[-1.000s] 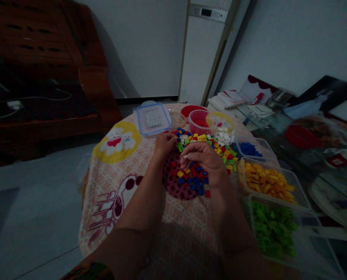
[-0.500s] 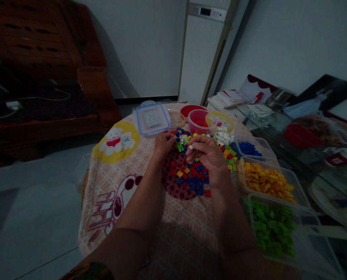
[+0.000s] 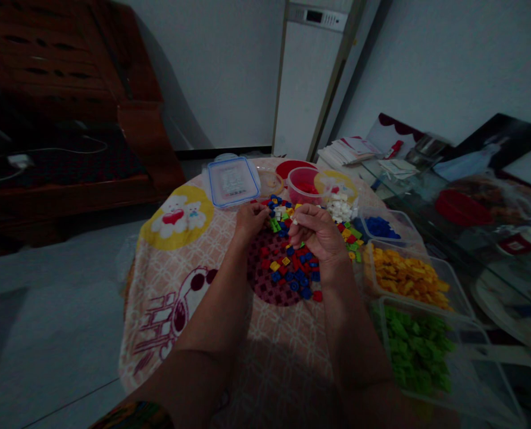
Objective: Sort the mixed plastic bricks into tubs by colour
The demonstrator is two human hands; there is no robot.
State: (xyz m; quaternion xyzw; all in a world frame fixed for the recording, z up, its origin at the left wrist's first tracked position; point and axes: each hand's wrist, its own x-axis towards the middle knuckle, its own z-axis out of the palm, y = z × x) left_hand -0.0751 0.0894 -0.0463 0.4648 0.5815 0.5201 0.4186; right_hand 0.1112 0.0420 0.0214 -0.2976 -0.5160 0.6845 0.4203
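Loose toy building bricks in red, blue, yellow, green and white lie mixed in the middle of the cloth-covered table. At the left edge of this heap my left hand rests with its fingers drawn together; whatever they may pinch is hidden. Over the heap, my right hand is closed, a small white brick showing between thumb and fingers. Just behind the right hand lies a pile of white bricks. A green brick sits between the two hands.
Clear tubs along the right side hold blue bricks, yellow bricks and green bricks. At the back are a blue-rimmed lid and a round tub with red bricks. A cluttered glass table adjoins on the right.
My right hand has shifted slightly right and away from me, with the white brick still pinched and now less visible. My left hand has hardly moved.
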